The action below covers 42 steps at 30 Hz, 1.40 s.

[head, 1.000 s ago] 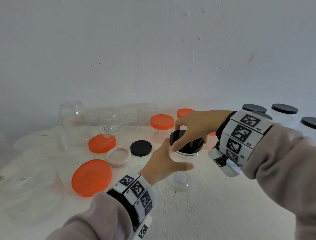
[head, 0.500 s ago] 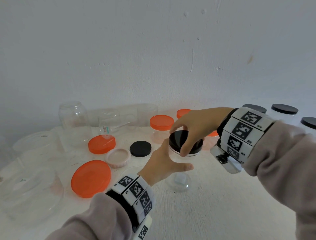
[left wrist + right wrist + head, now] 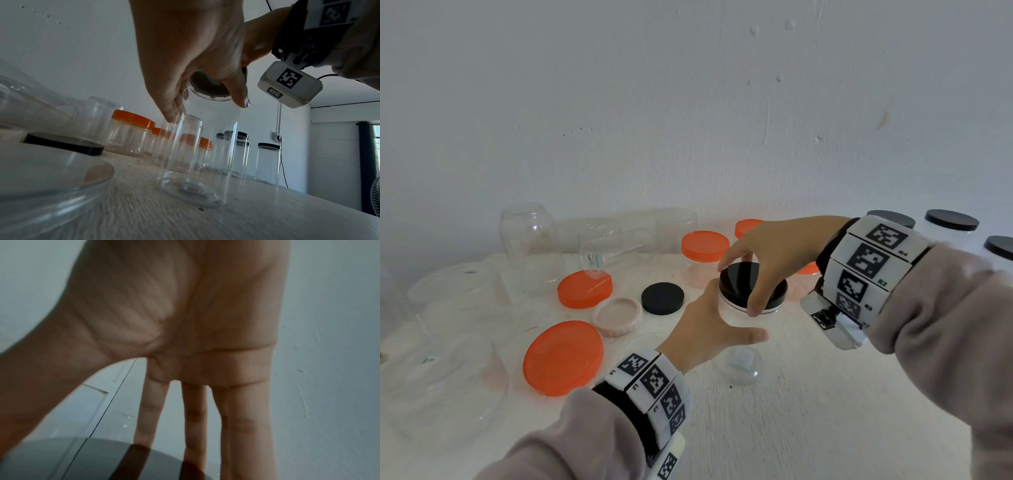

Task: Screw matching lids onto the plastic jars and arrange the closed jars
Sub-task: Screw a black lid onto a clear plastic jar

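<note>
A white surface (image 3: 808, 428) filled the lower half of the frame against a pale wall (image 3: 688, 102), scattered with clear plastic jars and loose lids. At lower left lay a large orange lid (image 3: 563, 358), with a smaller orange lid (image 3: 585, 289) above it, a pinkish lid (image 3: 617, 316) turned open side up beside that, and a loose black lid (image 3: 662, 298) just right of it. Orange-capped jars (image 3: 704, 255) stood toward the centre back; black-capped jars (image 3: 951, 226) lined the upper right edge. Near the middle of the frame stood a tall clear jar (image 3: 203, 154), upright on the surface, its base seen in the left wrist view. The left hand (image 3: 709, 329) wrapped the jar's upper body, thumb reaching right across its front and fingers (image 3: 174, 110) curled round the far side. The right hand (image 3: 774, 253) arched over the top, its fingers (image 3: 195, 418) and thumb pressed to the rim of the black lid (image 3: 743, 277) sitting on the jar's mouth. Both wrists wore white bands printed with black square markers, over grey sleeves
</note>
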{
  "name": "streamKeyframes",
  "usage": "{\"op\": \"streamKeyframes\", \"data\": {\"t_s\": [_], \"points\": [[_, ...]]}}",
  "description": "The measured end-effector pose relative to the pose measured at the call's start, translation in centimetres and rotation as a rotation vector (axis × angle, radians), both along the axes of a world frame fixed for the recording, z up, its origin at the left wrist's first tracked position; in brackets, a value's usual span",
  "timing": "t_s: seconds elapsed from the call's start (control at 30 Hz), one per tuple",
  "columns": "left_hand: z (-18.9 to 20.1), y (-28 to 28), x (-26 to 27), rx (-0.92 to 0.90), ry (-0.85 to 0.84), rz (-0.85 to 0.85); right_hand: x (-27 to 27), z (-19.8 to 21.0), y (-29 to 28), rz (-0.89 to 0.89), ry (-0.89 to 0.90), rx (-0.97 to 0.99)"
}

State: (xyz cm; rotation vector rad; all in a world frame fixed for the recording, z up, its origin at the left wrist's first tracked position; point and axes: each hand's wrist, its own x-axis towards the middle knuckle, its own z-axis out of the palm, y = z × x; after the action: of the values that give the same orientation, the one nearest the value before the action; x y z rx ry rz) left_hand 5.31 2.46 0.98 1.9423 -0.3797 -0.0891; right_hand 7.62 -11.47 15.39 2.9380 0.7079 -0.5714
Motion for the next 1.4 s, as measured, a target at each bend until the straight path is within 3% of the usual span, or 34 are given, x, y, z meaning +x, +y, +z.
{"op": "streamKeyframes", "data": {"t_s": [0.57, 0.7, 0.83, 1.0, 1.23, 1.4], "points": [[-0.1, 0.0, 0.1, 0.016, -0.006, -0.009, 0.2, -1.7, -0.3, -0.048, -0.134, 0.105], [0.0, 0.0, 0.0, 0.015, -0.003, -0.011, 0.1, -1.3, -0.1, -0.114, -0.05, 0.032], [-0.1, -0.1, 0.0, 0.012, -0.016, 0.003, 0.1, -0.3, 0.0, -0.059, 0.036, -0.077], [-0.1, -0.1, -0.1, 0.012, -0.022, 0.005, -0.2, -0.3, -0.2, -0.021, -0.037, -0.012], [-0.1, -0.1, 0.1, 0.02, -0.018, 0.012, -0.1, -2.0, -0.1, -0.141, -0.177, -0.01], [-0.2, -0.1, 0.2, 0.021, -0.018, 0.009, -0.4, -0.9, -0.3, -0.099, -0.029, -0.009]]}}
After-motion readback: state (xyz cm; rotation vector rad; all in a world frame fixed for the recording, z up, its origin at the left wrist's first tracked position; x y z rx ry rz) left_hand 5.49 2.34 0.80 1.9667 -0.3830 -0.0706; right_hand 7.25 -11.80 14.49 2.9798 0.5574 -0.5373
